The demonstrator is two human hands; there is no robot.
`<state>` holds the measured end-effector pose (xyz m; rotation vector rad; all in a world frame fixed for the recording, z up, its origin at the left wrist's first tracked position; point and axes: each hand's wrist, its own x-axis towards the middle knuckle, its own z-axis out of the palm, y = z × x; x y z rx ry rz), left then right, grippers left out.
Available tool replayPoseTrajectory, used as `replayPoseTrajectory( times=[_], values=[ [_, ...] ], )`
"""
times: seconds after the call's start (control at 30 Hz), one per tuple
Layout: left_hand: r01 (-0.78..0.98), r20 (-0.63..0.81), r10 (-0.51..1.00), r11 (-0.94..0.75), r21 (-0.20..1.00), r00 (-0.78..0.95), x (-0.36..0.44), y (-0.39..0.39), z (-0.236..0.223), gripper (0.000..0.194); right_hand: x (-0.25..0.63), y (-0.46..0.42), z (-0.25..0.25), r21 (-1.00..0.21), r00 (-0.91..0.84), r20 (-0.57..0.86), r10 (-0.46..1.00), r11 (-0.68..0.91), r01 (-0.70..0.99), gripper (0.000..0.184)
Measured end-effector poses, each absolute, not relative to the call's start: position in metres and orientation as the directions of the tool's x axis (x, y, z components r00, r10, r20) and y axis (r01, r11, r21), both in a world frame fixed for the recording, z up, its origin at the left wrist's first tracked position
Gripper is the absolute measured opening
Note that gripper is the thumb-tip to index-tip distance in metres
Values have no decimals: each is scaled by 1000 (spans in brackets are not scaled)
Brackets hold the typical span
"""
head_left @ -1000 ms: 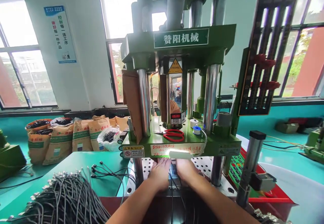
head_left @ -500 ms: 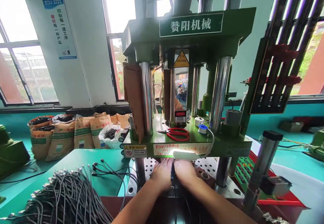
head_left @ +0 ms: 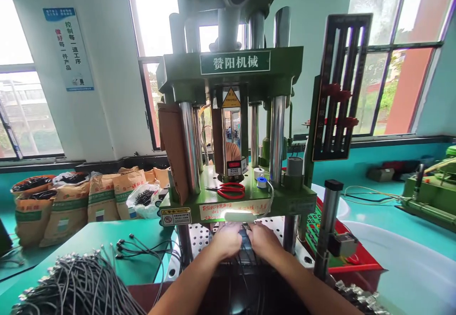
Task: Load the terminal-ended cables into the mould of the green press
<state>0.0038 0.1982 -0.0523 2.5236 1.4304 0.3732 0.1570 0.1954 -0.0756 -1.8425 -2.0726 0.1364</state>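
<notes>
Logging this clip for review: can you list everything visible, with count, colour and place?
press machine: one, green, centre
scissors: one, red-handled, on the machine's ledge
cable pile: many, grey-black, lower left on the table
sacks: several, brown, by the left wall
poster: one, blue and white, on the left wall
dark cables: a few, between the hands
left hand: on the dark cables under the machine
right hand: beside it, on the same cables

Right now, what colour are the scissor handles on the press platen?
Red. The scissors lie flat on the green platen; head view shows them clearly.
</notes>
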Motion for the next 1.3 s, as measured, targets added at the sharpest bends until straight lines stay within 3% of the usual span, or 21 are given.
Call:
replayPoseTrajectory(
  times=[0.23, 0.57, 0.73, 0.87, 1.0, 1.3],
  values=[
    [837, 100, 867, -498, 227, 489, 28, 206, -56, 48, 150, 201, -80, -315, -120, 137, 983, 158, 936, 39],
    [860, 37, 880, -471, 194, 474, 30, 218, -67, 41, 151, 213, -89, -274, -181, 108, 978, 204, 940, 26],
    [870, 79, 889, -458, 182, 451, 14, 208, -51, 42, 163, 204, -77, -281, -165, 213, 963, 223, 933, 33],
    [908, 100, 921, -389, 159, 377, -8, 196, -52, 48, 164, 194, -79, -278, -238, 312, 920, 327, 903, 43],
    [927, 64, 938, -346, 146, 340, -15, 191, -65, 56, 153, 192, -90, -277, -318, 296, 901, 400, 874, 47],
    [932, 121, 945, -322, 167, 305, -2, 196, -77, 55, 145, 202, -99, -337, -312, 322, 894, 416, 845, 45]
  ],
)
